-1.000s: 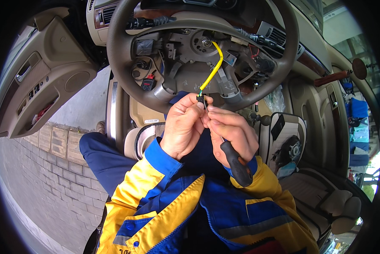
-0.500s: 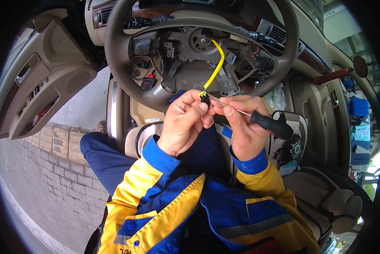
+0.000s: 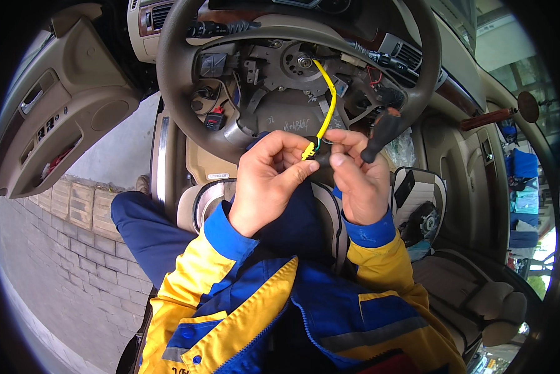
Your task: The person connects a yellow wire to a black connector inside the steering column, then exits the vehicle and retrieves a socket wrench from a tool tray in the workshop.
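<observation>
My left hand (image 3: 269,181) pinches a small yellow-and-black wire connector (image 3: 308,151) between thumb and fingers. Thin green wires run from it into a yellow-sleeved cable (image 3: 331,100), which curves up to the hub of the steering wheel (image 3: 168,81). In my right hand (image 3: 361,190) is a screwdriver (image 3: 376,142), its dark handle tilted up between the fingers and its shaft hidden. The right thumb and fingertips are close to the connector; whether they touch it I cannot tell.
The wheel's centre is uncovered, showing a metal plate, brackets and loose wires. A red-and-black plug (image 3: 214,118) hangs at its lower left. An open car door (image 3: 74,112) stands at left; a round dark part (image 3: 422,221) lies on the seat at right.
The screwdriver has swung from pointing at the connector to handle-up in my right hand. In my left hand the connector has turned, showing more of its yellow part, and moved slightly right and lower.
</observation>
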Available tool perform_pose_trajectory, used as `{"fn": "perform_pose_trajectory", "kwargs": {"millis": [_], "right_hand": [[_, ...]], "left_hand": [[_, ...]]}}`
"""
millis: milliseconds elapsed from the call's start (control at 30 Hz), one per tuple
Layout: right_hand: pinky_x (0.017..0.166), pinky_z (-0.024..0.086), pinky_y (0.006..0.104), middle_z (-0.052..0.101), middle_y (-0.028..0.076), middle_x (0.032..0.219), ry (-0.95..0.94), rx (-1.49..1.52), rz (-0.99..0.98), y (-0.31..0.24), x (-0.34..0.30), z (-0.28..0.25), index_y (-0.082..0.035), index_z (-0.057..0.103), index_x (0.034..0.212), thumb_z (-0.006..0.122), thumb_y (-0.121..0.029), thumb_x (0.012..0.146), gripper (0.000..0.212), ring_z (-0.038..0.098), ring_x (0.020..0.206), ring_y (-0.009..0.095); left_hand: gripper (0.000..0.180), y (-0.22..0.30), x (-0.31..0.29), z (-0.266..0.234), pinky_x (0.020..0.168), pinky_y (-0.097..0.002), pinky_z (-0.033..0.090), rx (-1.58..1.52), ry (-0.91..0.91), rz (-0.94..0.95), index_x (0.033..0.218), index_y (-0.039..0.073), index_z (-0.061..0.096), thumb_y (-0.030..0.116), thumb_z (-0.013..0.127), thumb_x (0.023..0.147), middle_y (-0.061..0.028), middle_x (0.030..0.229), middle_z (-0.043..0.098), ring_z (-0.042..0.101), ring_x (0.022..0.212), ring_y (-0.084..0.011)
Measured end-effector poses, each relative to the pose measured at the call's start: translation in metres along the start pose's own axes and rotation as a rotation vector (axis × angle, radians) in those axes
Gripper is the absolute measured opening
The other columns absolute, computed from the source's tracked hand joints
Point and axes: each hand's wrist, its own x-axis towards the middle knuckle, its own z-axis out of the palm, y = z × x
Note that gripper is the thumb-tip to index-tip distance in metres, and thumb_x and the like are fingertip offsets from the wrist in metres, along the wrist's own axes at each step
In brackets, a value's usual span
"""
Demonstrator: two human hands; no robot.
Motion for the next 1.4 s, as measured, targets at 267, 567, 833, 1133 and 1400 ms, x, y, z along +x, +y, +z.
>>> {"fn": "perform_pose_trajectory", "kwargs": {"millis": [267, 567, 833, 1133, 1400], "right_hand": [[0.056, 0.032, 0.0158, 0.062, -0.004, 0.082, -0.027, -0.183, -0.033, 0.015, 0.008, -0.002, 0.004, 0.067, 0.114, 0.067, 0.002, 0.095, 0.018, 0.045, 0.065, -0.003], [0.061, 0.035, 0.0160, 0.060, -0.005, 0.082, -0.037, -0.134, -0.024, 0.018, 0.013, -0.006, 0.004, 0.067, 0.110, 0.068, 0.006, 0.092, 0.018, 0.044, 0.067, -0.002], [0.060, 0.032, 0.0180, 0.048, -0.010, 0.072, -0.025, -0.139, -0.074, 0.022, 0.016, -0.009, 0.004, 0.067, 0.108, 0.068, 0.006, 0.089, 0.019, 0.038, 0.063, -0.002], [0.059, 0.032, 0.0176, 0.050, -0.009, 0.072, -0.087, -0.061, -0.093, 0.022, 0.018, -0.008, 0.004, 0.067, 0.110, 0.065, 0.005, 0.090, 0.021, 0.040, 0.061, -0.001], [0.059, 0.034, 0.0170, 0.052, -0.008, 0.072, -0.133, -0.172, -0.108, 0.016, 0.021, -0.007, 0.003, 0.067, 0.112, 0.064, 0.007, 0.088, 0.024, 0.042, 0.062, -0.002]], "left_hand": [[0.021, 0.011, 0.003, -0.001, 0.064, -0.0233, 0.049, 0.309, 0.063, 0.134, 0.101, -0.001, 0.072, -0.005, 0.080, 0.082, -0.0025, 0.086, 0.063, 0.060, 0.069, -0.0076], [0.016, 0.018, 0.004, 0.001, 0.066, -0.0222, 0.047, 0.468, 0.058, 0.218, 0.099, -0.003, 0.071, -0.007, 0.078, 0.085, -0.0051, 0.094, 0.063, 0.060, 0.073, -0.0077], [0.017, 0.005, 0.003, 0.010, 0.064, -0.0246, 0.049, 0.262, 0.115, 0.175, 0.096, -0.002, 0.065, -0.006, 0.076, 0.084, -0.0059, 0.088, 0.060, 0.059, 0.068, -0.0111], [0.021, -0.005, 0.001, 0.008, 0.067, -0.0250, 0.049, 0.243, 0.095, 0.312, 0.103, -0.001, 0.062, -0.007, 0.073, 0.086, -0.0088, 0.097, 0.059, 0.059, 0.074, -0.0127], [0.023, -0.016, 0.002, 0.004, 0.071, -0.0272, 0.052, 0.278, 0.117, 0.461, 0.106, 0.000, 0.062, -0.008, 0.072, 0.087, -0.0107, 0.101, 0.060, 0.061, 0.080, -0.0176]]}}
